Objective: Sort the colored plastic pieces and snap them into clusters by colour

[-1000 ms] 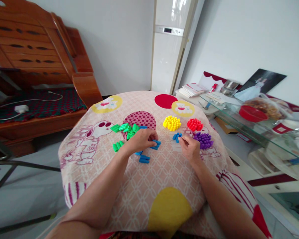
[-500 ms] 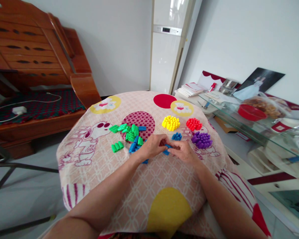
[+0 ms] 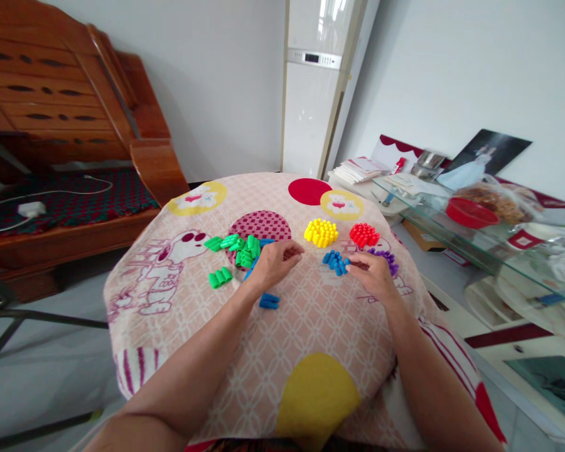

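My right hand point(image 3: 373, 274) pinches a blue plastic block at the near right edge of the standing blue blocks point(image 3: 333, 260). Over the left-middle of the cloth, my left hand point(image 3: 279, 262) holds nothing, its fingers stretched out and apart. Loose blue blocks lie below and behind it, among them a blue piece point(image 3: 269, 301) lying flat; others are partly hidden by the hand. Green ribbed blocks point(image 3: 247, 251) lie heaped to its left. Purple blocks point(image 3: 387, 260) stand partly covered by my right hand. Yellow blocks point(image 3: 321, 233) and red blocks point(image 3: 364, 235) stand grouped behind.
A patterned cloth point(image 3: 311, 339) covers the round table. To the right is a glass shelf point(image 3: 452, 235) with a red bowl point(image 3: 471, 213), papers and bags. A wooden bench point(image 3: 155, 163) stands left, and a tall white cabinet-like unit point(image 3: 311, 113) behind.
My hands came together over a blue block, then parted. My right hand moved right with the block to the blue group, which has grown; my left hand drew back left, its fingers free.
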### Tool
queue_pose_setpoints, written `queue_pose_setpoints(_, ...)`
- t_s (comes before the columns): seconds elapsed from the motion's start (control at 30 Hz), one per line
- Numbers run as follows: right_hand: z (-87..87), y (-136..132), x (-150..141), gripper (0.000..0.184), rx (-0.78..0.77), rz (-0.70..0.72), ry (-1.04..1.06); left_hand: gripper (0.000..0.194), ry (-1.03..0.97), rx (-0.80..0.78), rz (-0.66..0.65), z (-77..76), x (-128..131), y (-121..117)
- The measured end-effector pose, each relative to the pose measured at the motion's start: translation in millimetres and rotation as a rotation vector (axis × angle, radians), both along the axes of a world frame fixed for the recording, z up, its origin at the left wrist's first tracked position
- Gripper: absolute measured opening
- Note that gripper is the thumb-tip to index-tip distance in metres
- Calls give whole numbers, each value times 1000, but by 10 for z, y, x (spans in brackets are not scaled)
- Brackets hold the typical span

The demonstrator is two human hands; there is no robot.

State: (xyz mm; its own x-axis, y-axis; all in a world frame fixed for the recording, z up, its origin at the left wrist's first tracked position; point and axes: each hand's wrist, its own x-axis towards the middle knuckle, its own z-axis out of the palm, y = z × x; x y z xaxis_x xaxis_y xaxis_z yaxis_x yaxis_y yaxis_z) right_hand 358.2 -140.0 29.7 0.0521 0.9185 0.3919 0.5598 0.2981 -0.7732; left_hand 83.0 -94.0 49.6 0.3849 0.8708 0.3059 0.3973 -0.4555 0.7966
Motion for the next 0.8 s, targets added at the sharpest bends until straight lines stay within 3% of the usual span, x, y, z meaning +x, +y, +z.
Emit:
queue_pose_setpoints(0.17, -115, 18, -60, 20, -51, -10, -39, 20, -61, -20, 92, -28, -123, 108)
queue_pose_setpoints(0.37, -240, 105, -67, 23, -31, -11, -54, 20, -18, 9, 152, 43, -188, 91)
queue_pose_setpoints(0.53, -280, 135, -66, 27, -15, -10, -69, 23, 58, 163, 385, -15, -333, 237)
queue_pose_setpoints(0.63, -260, 111, -74, 33, 16, -70, -127, 30, 221, 237, 420, -127, -401, 382)
queue_pose_setpoints(0.8, -215, 71, -72, 37, 25, -150, -165, 34, 659, 214, 330, -272, -391, 498)
